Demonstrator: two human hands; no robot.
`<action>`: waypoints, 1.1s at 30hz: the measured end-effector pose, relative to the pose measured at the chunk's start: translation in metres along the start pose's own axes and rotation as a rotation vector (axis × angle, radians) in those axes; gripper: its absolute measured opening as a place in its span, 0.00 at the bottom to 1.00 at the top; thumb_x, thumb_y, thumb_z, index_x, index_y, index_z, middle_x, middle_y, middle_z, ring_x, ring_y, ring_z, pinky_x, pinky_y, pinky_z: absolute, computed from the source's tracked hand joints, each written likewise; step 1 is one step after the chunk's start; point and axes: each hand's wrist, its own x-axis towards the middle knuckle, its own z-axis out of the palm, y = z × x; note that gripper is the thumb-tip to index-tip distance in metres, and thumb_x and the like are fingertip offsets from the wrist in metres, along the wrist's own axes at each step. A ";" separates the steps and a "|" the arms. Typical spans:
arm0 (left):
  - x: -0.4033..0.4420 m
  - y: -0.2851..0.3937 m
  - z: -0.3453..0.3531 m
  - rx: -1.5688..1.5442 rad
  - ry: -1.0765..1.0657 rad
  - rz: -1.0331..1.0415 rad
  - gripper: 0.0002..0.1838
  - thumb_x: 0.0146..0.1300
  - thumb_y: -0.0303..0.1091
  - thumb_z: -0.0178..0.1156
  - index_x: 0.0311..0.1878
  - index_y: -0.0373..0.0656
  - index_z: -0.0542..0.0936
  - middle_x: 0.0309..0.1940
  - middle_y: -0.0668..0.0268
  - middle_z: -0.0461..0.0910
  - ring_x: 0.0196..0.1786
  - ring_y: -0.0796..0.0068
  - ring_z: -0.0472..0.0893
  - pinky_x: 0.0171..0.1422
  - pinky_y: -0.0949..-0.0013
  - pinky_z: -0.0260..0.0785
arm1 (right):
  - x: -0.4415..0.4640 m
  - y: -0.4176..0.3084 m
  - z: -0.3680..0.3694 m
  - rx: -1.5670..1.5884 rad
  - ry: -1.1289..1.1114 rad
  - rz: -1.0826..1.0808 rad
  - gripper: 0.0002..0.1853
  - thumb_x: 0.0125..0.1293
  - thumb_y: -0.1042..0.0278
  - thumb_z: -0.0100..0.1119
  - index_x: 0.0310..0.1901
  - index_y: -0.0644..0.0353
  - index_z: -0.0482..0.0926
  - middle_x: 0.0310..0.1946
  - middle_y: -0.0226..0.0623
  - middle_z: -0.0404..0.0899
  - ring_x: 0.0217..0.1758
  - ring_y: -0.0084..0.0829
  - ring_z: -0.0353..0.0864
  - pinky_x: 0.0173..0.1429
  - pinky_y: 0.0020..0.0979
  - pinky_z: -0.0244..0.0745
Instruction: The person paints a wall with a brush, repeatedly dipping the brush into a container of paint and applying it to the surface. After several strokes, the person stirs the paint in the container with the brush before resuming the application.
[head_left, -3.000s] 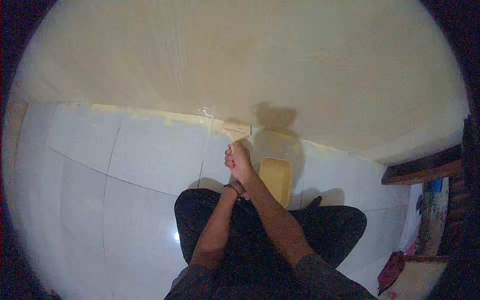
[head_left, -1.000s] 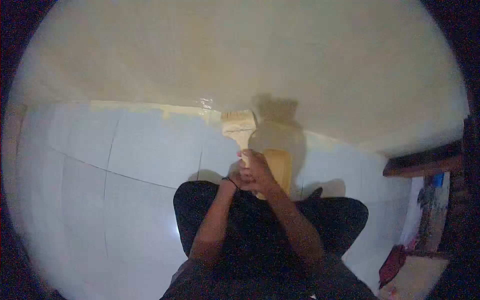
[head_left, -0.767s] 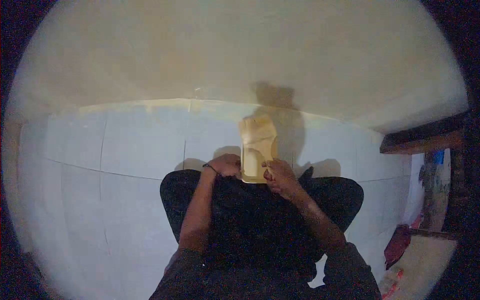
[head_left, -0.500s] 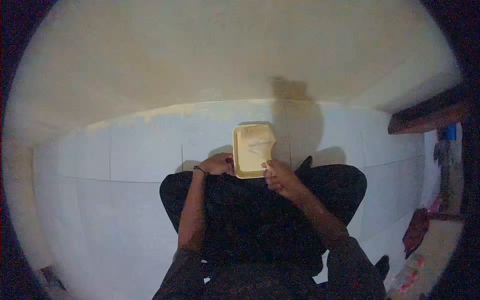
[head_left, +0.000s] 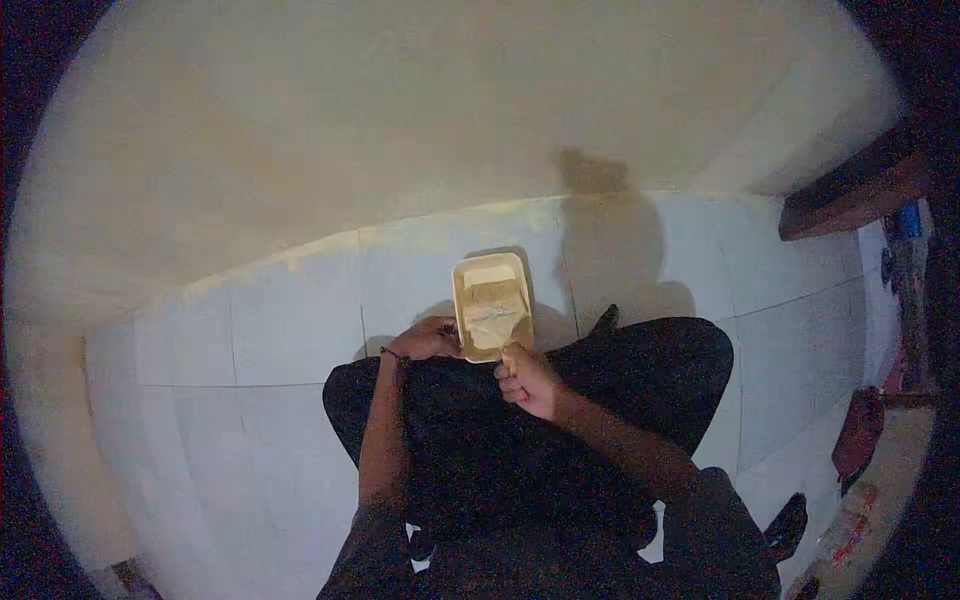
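A small cream-coloured paint tray with rounded corners is in front of my lap. My left hand grips the tray's left edge near its lower corner, with the fingertips partly hidden. In my right hand is the handle of a wide, flat paintbrush. The brush lies over the inside of the tray with its bristles pointing away from me. Whether the bristles touch the tray bottom I cannot tell.
A cream wall rises ahead, with uneven paint along its foot on the pale tiled floor. My crossed legs are close beneath my hands. At the right are a dark wooden piece, a dark red item and clear plastic.
The brush has moved left and down, now sitting more squarely within the tray. My right hand has shifted left with it. The view has turned slightly.
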 end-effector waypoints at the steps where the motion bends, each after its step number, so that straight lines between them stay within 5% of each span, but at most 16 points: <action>1: 0.001 -0.003 -0.001 -0.002 0.001 0.002 0.19 0.41 0.25 0.59 0.41 0.36 0.72 0.32 0.66 0.75 0.34 0.79 0.73 0.40 0.75 0.67 | 0.001 0.005 0.000 -0.003 0.001 0.000 0.11 0.57 0.58 0.45 0.33 0.56 0.64 0.18 0.26 0.60 0.12 0.14 0.53 0.11 0.15 0.48; 12: -0.002 0.004 0.000 0.309 0.030 -0.022 0.17 0.39 0.30 0.63 0.36 0.39 0.73 0.28 0.68 0.75 0.32 0.79 0.73 0.38 0.75 0.67 | 0.005 0.015 -0.006 0.036 0.012 0.062 0.10 0.56 0.59 0.46 0.33 0.55 0.64 0.18 0.25 0.59 0.12 0.14 0.53 0.11 0.15 0.48; 15: 0.003 -0.005 -0.002 0.260 0.031 0.155 0.17 0.39 0.32 0.63 0.35 0.39 0.73 0.28 0.67 0.75 0.32 0.79 0.73 0.39 0.73 0.67 | -0.003 0.012 0.001 0.038 0.012 0.086 0.09 0.56 0.59 0.45 0.33 0.55 0.64 0.18 0.25 0.59 0.12 0.14 0.53 0.11 0.16 0.48; 24: 0.011 -0.008 -0.003 0.192 0.019 -0.028 0.19 0.40 0.34 0.63 0.38 0.40 0.73 0.29 0.66 0.75 0.32 0.75 0.73 0.42 0.72 0.66 | 0.002 0.017 -0.008 0.021 0.014 0.069 0.10 0.57 0.59 0.44 0.35 0.55 0.63 0.18 0.26 0.58 0.13 0.15 0.53 0.12 0.16 0.47; 33: 0.009 -0.022 0.001 0.225 0.015 0.074 0.19 0.38 0.34 0.63 0.38 0.41 0.73 0.28 0.67 0.74 0.32 0.75 0.72 0.40 0.72 0.65 | 0.005 0.026 -0.010 -0.014 0.010 0.005 0.11 0.57 0.57 0.44 0.35 0.55 0.63 0.19 0.26 0.59 0.13 0.15 0.54 0.12 0.15 0.48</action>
